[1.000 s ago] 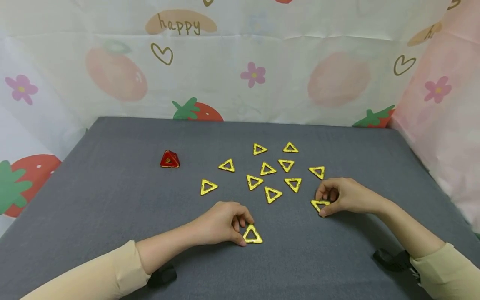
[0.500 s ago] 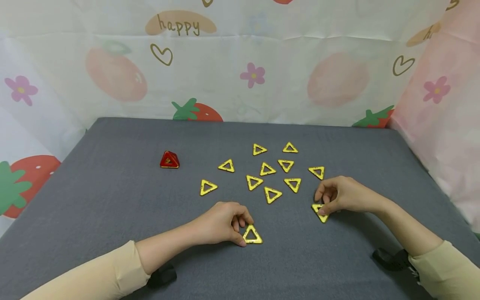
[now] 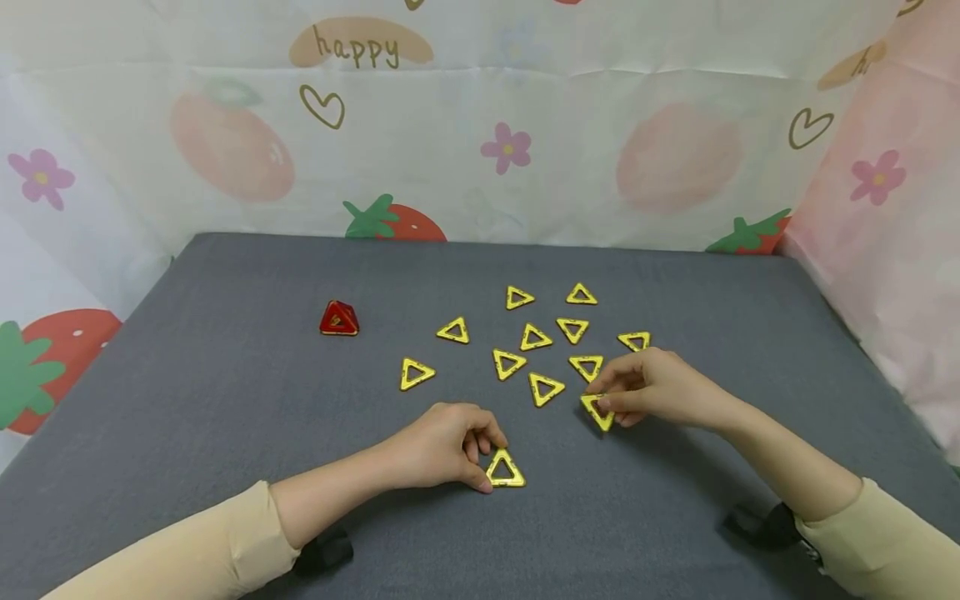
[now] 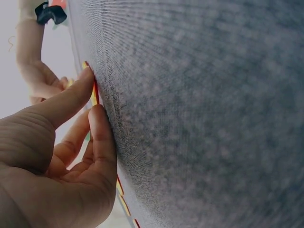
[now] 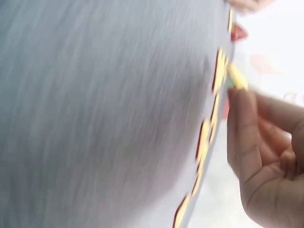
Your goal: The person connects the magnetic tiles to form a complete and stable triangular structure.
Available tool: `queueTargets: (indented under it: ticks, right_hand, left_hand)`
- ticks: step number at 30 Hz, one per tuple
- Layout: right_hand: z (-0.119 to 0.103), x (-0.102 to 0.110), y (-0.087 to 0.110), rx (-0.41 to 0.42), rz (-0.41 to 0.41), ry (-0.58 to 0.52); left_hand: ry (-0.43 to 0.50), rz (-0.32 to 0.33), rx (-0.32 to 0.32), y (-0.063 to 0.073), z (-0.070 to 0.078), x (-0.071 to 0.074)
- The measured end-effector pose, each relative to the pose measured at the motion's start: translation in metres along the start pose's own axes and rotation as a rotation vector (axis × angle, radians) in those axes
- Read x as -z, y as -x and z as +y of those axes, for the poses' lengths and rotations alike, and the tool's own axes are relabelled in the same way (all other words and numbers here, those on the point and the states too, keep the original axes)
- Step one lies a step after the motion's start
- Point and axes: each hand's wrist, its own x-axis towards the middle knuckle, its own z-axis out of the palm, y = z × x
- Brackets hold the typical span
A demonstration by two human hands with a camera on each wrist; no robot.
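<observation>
Yellow and tilted, one triangle (image 3: 603, 423) is pinched between thumb and fingers of the right hand (image 3: 656, 387), above the grey bench (image 3: 225, 400); the left hand (image 3: 442, 446) pinches a second triangle (image 3: 506, 482) lying flat. Beyond lie ten more triangles (image 3: 536, 347) and a red pyramid (image 3: 339, 319).

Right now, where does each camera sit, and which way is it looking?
Head: on the person's head, facing forward and down over the grey cloth; both arms, the left grip and the right grip show.
Left wrist: on that wrist, looking low along the cloth; the left grip holds a triangle seen edge-on, the other arm beyond.
Right wrist: on that wrist, also low across the cloth; the right grip pinches a blurred yellow piece.
Shared: head and left-wrist views both show the left grip and its triangle.
</observation>
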Motion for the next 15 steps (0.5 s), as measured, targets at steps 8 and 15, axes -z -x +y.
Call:
queueTargets:
  ticks: [8,15]
  right_hand:
    - [-0.021,-0.030,-0.009,-0.014,0.010,-0.155]
    - [-0.035,-0.053,-0.015,-0.053,0.006,-0.192]
  left_hand:
    - [-0.009,-0.003,0.002,0.000,0.000,0.000]
    - [-0.020,0.001,-0.003,-0.001,-0.001,0.000]
